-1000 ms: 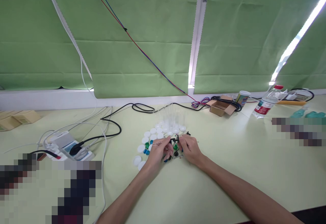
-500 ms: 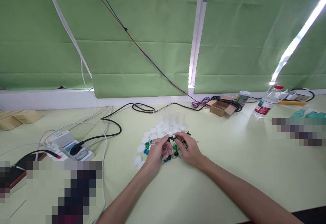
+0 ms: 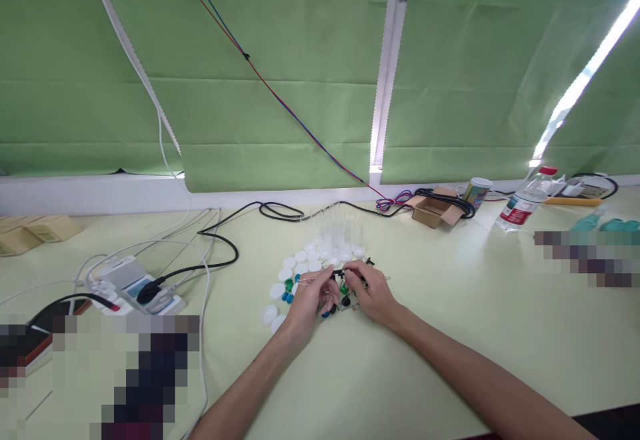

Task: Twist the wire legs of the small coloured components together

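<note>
Between my left hand [image 3: 313, 300] and my right hand [image 3: 369, 291] is a small black part [image 3: 339, 273], its ends pinched in the fingertips of both. A thin metal rod [image 3: 306, 283] sticks out leftward from my left hand. Under the hands lie a green piece [image 3: 344, 289], a black round piece [image 3: 346, 301] and thin metal pieces, partly covered by the fingers. White round caps [image 3: 277, 291] spread out left of my left hand, with small blue pieces [image 3: 287, 298] and a green piece [image 3: 289, 285] among them. Clear upright tubes [image 3: 337, 230] stand just behind.
A black cable [image 3: 235, 247] runs along the back to an open cardboard box [image 3: 436, 212]. Right of it stand a can [image 3: 477, 192] and a water bottle [image 3: 525, 201]. A white power strip [image 3: 145, 290] with cords is at left. Green blinds [image 3: 280, 120] hang behind.
Both hands stay almost in place around the black part. Its angle between the fingertips has shifted slightly, and the right fingers have moved a little.
</note>
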Demonstrator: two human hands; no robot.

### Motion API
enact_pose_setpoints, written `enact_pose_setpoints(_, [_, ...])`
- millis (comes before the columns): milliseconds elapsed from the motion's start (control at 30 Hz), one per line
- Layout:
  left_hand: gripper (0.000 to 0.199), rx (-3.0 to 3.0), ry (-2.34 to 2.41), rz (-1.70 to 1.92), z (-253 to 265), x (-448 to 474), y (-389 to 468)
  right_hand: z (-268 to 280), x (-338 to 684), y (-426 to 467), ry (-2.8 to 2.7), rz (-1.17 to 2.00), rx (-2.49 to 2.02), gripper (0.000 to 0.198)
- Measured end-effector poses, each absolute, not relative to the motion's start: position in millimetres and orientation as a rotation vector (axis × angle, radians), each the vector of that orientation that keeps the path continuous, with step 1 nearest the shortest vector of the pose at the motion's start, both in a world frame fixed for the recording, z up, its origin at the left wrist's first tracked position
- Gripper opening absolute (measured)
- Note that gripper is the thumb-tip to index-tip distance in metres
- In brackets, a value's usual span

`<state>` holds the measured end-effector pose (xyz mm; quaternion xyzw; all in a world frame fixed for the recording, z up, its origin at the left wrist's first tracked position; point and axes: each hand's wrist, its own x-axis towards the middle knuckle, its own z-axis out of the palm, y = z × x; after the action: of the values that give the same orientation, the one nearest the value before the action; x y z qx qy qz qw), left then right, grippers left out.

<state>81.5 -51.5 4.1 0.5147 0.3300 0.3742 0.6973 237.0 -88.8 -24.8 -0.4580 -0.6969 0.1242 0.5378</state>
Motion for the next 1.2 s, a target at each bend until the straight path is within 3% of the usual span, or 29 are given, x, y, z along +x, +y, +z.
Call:
enact_pose_setpoints(700, [0.046,1.249,0.735,0.803,2.1,81.7,-54.5,-26.0,237.8,-86.8,-1.656,0.236,-1.173,0.043])
enact_pose_setpoints(933, [0.048,1.218,0.753,0.841,4.2,81.0,-50.8,-23.4,236.6,-90.4,-1.627,0.318,-1.118,0.019])
enact_pose_setpoints(1200, [0.048,1.203,0.746,0.848,6.0,81.0,-50.8,-25.1,236.0,-90.0,-1.652,0.332,-1.070,0.017])
